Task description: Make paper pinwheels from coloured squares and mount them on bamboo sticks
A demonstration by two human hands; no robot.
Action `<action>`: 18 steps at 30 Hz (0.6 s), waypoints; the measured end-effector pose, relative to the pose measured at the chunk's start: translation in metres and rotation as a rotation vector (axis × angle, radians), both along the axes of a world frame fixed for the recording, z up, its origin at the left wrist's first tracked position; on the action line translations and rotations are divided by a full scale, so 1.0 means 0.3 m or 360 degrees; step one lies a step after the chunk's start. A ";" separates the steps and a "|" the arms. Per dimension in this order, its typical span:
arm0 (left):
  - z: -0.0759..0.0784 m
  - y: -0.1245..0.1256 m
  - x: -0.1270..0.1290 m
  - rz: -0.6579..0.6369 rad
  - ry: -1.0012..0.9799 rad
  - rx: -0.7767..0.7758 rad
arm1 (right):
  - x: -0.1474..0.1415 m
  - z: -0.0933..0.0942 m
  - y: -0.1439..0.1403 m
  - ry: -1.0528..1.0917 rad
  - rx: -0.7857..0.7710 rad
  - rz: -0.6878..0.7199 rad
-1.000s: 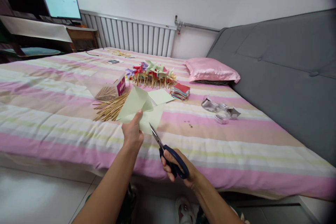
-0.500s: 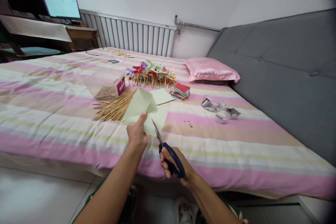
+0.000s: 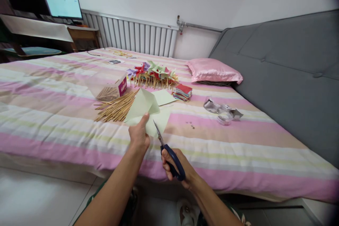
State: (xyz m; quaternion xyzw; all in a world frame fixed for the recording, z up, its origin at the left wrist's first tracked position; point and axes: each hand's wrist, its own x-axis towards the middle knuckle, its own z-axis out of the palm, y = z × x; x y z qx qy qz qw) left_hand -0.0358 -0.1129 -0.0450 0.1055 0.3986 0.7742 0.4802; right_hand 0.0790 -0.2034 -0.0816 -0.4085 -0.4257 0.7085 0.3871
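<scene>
My left hand [image 3: 139, 134] pinches a pale green sheet of paper [image 3: 143, 104] between thumb and fingers; part of the sheet stands up in a fold. In my right hand [image 3: 174, 164] is a pair of scissors [image 3: 172, 159] with dark blue handles, its blades pointing up and left. The blade tips lie close to the paper's right edge; whether they touch it I cannot tell. Behind the held sheet lies another pale green sheet [image 3: 163, 97]. Thin wooden sticks [image 3: 115, 109] are spread just left of the paper.
A clear plastic box [image 3: 106, 86] holds more sticks. Paper pinwheels [image 3: 152, 72] lie grouped farther back, near a stack of coloured paper squares [image 3: 182, 91]. Clear packaging and tape [image 3: 224, 117] lie to the right, with several tiny pieces [image 3: 191, 124] nearer. A pink pillow [image 3: 213, 70] rests by the grey headboard [image 3: 278, 49].
Almost nothing differs. The whole view has shifted very slightly; both hands, the paper and the scissors keep their places relative to each other.
</scene>
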 end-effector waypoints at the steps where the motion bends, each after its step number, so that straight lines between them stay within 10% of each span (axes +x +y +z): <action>1: 0.001 0.000 0.000 0.0000 -0.0001 0.0006 | -0.001 0.000 0.001 -0.0001 0.0001 -0.0001; 18: 0.007 -0.001 0.000 0.0000 0.0001 -0.0032 | -0.014 -0.003 -0.001 -0.0022 0.0006 -0.0017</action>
